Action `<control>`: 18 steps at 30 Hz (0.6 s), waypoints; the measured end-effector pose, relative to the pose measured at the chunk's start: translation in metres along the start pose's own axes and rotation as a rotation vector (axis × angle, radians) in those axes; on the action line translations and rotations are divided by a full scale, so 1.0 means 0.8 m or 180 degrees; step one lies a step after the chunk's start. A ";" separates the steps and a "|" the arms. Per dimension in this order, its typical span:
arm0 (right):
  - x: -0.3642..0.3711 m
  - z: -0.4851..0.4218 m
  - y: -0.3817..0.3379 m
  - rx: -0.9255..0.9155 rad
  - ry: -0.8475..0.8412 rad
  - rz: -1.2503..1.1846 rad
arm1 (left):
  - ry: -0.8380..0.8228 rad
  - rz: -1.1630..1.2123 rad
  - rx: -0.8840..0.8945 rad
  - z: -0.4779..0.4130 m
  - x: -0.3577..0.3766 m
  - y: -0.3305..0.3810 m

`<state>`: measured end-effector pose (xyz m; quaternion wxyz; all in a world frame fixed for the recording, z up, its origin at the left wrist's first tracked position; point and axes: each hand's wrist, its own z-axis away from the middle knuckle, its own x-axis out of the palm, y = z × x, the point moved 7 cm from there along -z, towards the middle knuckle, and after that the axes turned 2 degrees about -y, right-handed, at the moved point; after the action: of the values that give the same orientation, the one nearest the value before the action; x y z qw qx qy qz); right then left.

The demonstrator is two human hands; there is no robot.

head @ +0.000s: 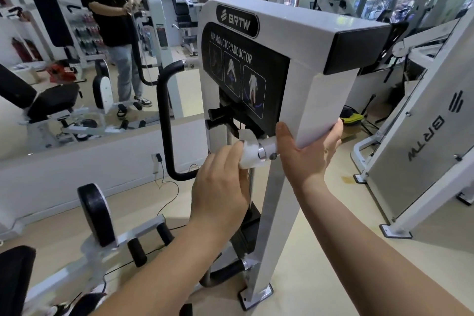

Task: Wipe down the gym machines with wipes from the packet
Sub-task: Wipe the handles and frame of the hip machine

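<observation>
Now your left hand [220,187] squeezes the wipe [247,154] round the short bar [268,148] while your right hand [306,158] grips the hip machine's white cover [323,90]. Rub slowly all the way round.

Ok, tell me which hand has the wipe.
The left hand: it grips the white wipe, while the right hand only holds the machine housing.

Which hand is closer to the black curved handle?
Left. The left hand, holding the wipe, is just right of the black curved handle; the right hand grips the white housing farther right.
</observation>
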<state>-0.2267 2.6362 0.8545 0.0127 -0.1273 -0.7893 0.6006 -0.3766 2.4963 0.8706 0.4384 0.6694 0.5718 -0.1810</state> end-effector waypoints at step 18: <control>0.002 0.000 0.001 -0.0021 -0.0067 0.0030 | 0.0039 0.0457 -0.0296 0.027 0.004 -0.025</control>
<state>-0.2281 2.6369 0.8538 0.0010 -0.1247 -0.7907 0.5993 -0.3885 2.4806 0.8490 0.4773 0.6886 0.5328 -0.1183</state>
